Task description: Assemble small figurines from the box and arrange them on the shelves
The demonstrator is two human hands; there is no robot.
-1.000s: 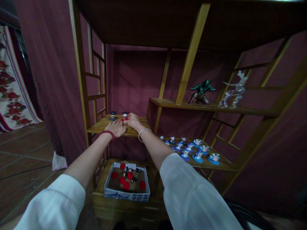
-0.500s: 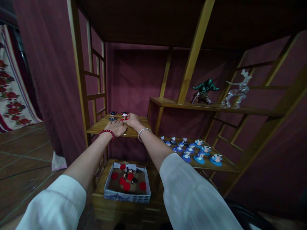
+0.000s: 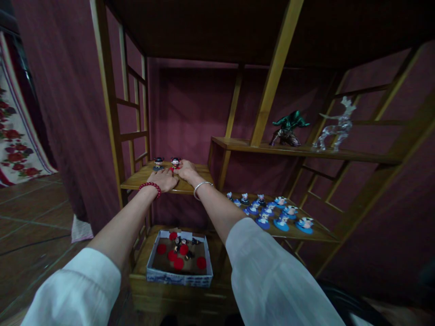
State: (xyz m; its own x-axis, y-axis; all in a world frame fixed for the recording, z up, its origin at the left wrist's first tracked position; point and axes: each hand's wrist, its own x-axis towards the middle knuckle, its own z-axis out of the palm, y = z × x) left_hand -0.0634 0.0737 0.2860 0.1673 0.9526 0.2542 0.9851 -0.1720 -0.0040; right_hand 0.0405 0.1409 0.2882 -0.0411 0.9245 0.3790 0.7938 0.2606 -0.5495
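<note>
A small figurine with black hair buns and a round red base stands upright on the left wooden shelf. From the right, my right hand has its fingers closed on the edge of that base. My left hand is at the front of it, fingertips bent against the base and partly hidden by the back of the hand. Just left stands a similar figurine on a dark base, with neither hand holding it.
Below is an open box with red discs and several dark figurines. Blue-based figurines fill the lower right shelf. A green-and-bronze statue and a clear deer stand above. Wooden posts divide the unit.
The whole view has shifted slightly, so everything sits a little further left. Both hands stay at the red-based figurine, which keeps its place beside the other one.
</note>
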